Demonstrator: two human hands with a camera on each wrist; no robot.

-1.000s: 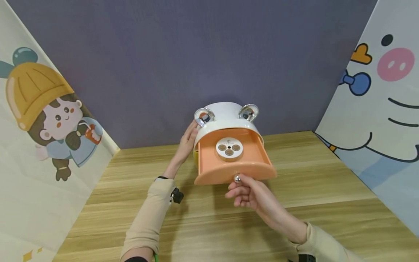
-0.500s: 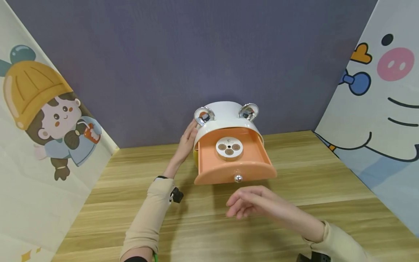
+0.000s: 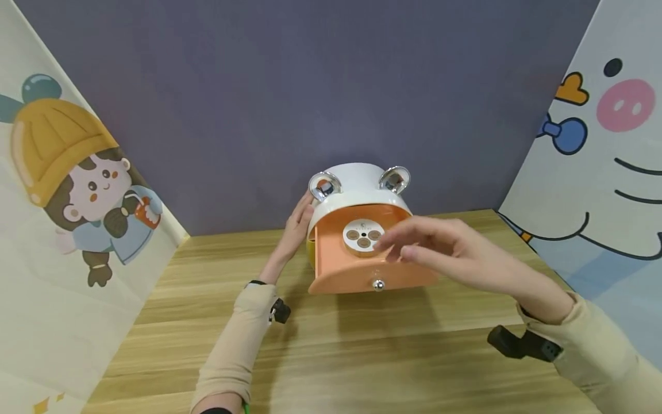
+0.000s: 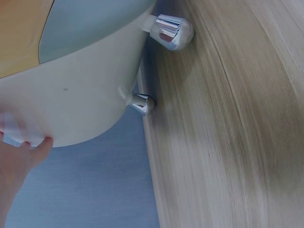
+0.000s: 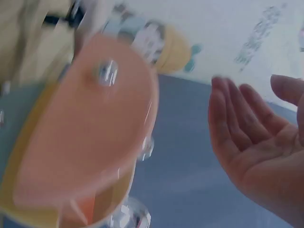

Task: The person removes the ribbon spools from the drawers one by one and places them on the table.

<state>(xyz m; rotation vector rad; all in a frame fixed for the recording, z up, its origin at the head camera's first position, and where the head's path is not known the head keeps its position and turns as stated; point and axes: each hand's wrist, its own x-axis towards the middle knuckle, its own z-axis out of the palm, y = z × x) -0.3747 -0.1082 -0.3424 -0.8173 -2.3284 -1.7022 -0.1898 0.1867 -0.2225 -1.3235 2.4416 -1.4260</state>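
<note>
A small white cabinet (image 3: 357,183) with two silver ears stands on the table, its orange drawer (image 3: 345,280) pulled out. On the drawer's front is a round silver knob (image 3: 378,285). Inside lies a white disc (image 3: 357,225) with brown circles and a gold rim. My left hand (image 3: 296,231) rests against the cabinet's left side; in the left wrist view its fingertips touch the white wall (image 4: 80,99). Over the drawer's right part hovers my right hand (image 3: 460,253), fingers loosely bent and holding nothing. From the head, its fingertips overlap the disc's edge; contact cannot be told.
The cabinet stands on a wood-grain table (image 3: 207,299), close to a dark purple back wall (image 3: 269,115). White panels with cartoon prints flank it left (image 3: 36,287) and right (image 3: 584,190). Silver feet (image 4: 173,33) show under the cabinet in the left wrist view.
My right hand has let go of the drawer knob, drawn back, then risen over the open drawer's right side. The left hand and cabinet have stayed in place.
</note>
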